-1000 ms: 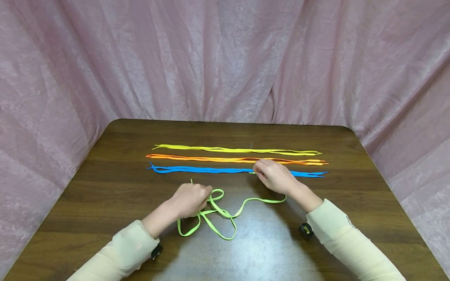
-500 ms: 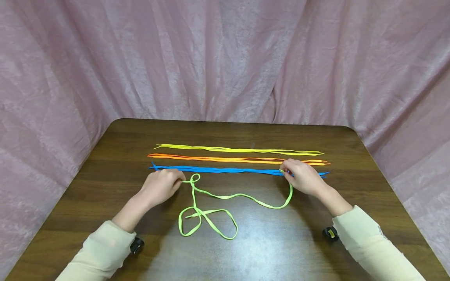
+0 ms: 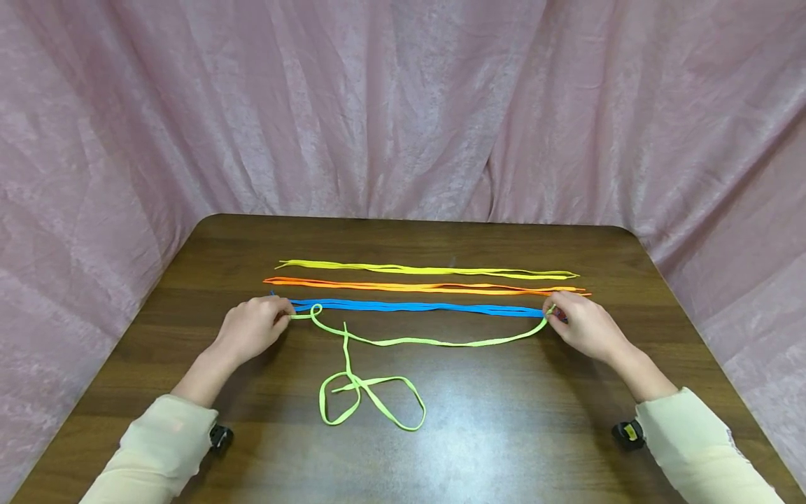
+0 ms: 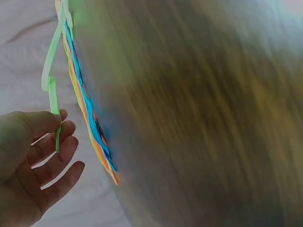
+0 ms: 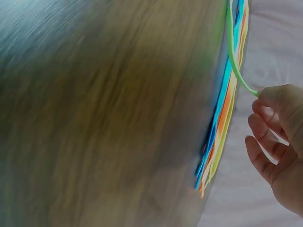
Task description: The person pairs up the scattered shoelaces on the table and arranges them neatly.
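A light green shoelace [image 3: 434, 342] sags between my two hands, with a small loop near its left end. My left hand [image 3: 255, 325] pinches the left end between thumb and index finger; in the left wrist view a short tip [image 4: 57, 142] hangs below that pinch. The right hand [image 3: 585, 325] pinches the other end, its remaining fingers loosely bent in the right wrist view. A second stretch of green lace [image 3: 378, 404] lies looped on the table in front; whether it is a separate lace is hard to tell. Blue laces [image 3: 403, 306] lie straight just behind, their ends partly covered by my hands.
Orange laces [image 3: 403, 285] and yellow laces [image 3: 403, 269] lie straight behind the blue ones, roughly parallel. The brown wooden table [image 3: 535, 448] has rounded far corners. Pink curtains [image 3: 403, 105] hang behind and at both sides.
My hands have moved apart, left hand leftward and right hand rightward. The held green lace has stretched out between them and come away from the looped green pile, which stays put.
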`<state>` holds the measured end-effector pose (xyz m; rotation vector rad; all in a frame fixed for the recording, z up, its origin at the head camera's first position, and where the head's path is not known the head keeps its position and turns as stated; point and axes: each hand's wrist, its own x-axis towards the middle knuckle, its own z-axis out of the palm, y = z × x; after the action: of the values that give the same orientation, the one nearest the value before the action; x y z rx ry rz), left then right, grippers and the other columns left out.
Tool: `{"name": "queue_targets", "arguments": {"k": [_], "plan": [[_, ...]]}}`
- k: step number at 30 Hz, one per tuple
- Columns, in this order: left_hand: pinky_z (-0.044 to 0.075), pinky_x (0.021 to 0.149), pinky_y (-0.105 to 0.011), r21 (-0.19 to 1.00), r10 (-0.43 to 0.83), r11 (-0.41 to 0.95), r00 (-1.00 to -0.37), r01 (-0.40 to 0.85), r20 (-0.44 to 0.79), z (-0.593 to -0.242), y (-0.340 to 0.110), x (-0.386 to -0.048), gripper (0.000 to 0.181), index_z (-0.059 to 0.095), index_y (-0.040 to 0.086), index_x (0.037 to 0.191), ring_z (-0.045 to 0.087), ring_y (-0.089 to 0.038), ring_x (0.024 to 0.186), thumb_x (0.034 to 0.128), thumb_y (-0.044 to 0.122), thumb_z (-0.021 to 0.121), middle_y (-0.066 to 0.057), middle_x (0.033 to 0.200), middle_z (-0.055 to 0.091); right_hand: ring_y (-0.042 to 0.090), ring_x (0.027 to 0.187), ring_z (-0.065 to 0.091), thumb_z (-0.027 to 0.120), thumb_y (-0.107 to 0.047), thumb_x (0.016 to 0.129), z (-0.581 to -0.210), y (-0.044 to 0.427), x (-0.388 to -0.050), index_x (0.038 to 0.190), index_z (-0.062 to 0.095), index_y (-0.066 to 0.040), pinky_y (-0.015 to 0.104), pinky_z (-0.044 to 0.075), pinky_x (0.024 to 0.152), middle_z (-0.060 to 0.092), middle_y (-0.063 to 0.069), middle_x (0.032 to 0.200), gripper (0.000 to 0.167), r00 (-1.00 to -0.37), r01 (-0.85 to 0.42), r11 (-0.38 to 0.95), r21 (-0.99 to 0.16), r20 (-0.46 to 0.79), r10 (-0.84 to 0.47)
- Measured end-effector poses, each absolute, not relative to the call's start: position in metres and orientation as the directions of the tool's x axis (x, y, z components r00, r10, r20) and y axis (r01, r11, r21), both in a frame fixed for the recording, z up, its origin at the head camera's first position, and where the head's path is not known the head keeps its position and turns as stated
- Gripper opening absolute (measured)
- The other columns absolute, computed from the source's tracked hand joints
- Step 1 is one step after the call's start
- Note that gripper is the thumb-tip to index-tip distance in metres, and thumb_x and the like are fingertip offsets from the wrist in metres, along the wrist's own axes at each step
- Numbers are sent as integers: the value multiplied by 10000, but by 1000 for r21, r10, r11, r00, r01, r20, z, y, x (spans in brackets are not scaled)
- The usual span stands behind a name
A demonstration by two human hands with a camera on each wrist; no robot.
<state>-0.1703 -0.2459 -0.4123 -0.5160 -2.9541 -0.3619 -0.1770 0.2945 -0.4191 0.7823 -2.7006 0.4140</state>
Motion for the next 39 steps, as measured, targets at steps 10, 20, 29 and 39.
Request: {"name": "queue_targets", "arguments": {"k": [10,20,29,39], "plan": [[333,419,-311,210,257,936,-957,281,136,-412,-275,-175,74,671,139,865,468,-177,531,836,100,615,-19,782,636,44,645,474,669,31,690,-424,319,-171,750,550,-159,257,416,553,532,-90,711,233,-811,-529,827,-190,400,-427],[382,446,-376,209,217,950,-971,234,101,-413,-289,-179,70,668,124,874,528,-225,572,837,113,610,-69,803,646,98,654,545,699,13,697,-424,331,-166,761,569,-155,309,434,555,568,-66,736,222,-857,-472,855,-213,339,-388],[396,458,-400,207,208,952,-972,226,106,-415,-296,-183,50,671,147,824,552,-236,591,828,130,624,-40,764,636,75,651,494,676,-1,734,-426,338,-163,792,591,-145,291,406,550,547,-80,731,177,-884,-435,876,-208,286,-371],[390,467,-382,206,195,957,-979,204,66,-423,-293,-190,48,636,167,773,532,-203,583,818,160,654,16,694,589,69,632,462,635,22,747,-433,341,-163,822,596,-115,274,388,537,538,-68,730,161,-888,-434,877,-205,260,-378]]}}
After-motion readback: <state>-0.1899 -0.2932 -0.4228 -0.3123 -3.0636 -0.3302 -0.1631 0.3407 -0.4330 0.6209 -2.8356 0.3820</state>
